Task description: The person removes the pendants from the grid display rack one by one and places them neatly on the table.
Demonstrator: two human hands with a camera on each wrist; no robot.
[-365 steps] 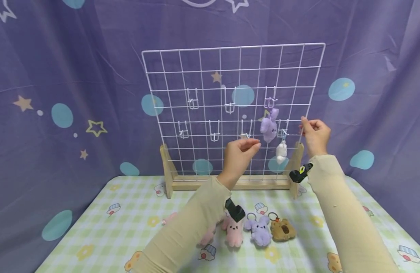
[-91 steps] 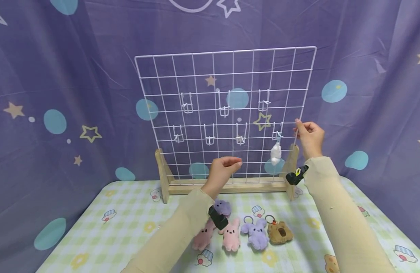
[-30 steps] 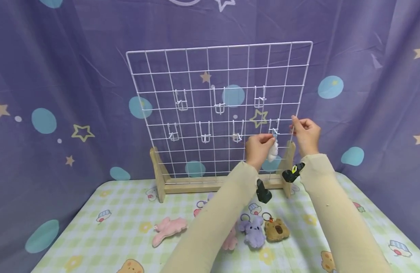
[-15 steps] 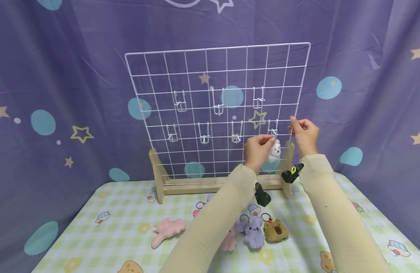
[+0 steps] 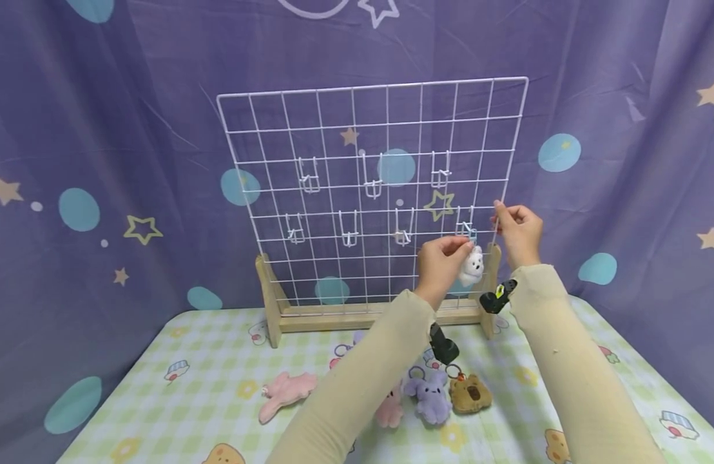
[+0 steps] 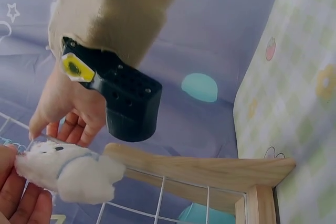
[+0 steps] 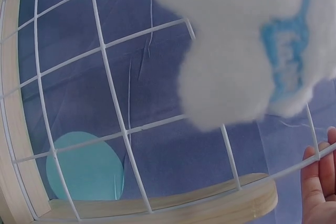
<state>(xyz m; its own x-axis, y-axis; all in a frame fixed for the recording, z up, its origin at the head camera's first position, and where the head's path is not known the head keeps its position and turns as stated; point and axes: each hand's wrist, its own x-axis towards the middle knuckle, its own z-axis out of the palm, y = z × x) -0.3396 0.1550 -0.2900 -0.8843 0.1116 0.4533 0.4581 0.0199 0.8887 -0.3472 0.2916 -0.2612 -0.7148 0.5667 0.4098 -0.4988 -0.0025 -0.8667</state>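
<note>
At the lower right of the white wire grid, my left hand pinches the top of a small white plush dog keychain. Its light blue clasp is right by the rightmost lower hook; whether it still hangs on the hook cannot be told. The left wrist view has my left fingers at the head of the dog, which wears a blue band. My right hand holds the grid's right edge between thumb and fingers. The dog looms blurred in the right wrist view, with my right fingers behind the wire.
Several hooks, such as the upper right one, hang on the grid, which stands in a wooden base. On the checked tablecloth lie a pink plush, a purple plush and a brown plush. My left sleeve partly covers others.
The purple plush on the upper right hook earlier is off the grid. My left hand has since gone to the white dog, which has turned face forward and dropped slightly. My right hand stays put.
</note>
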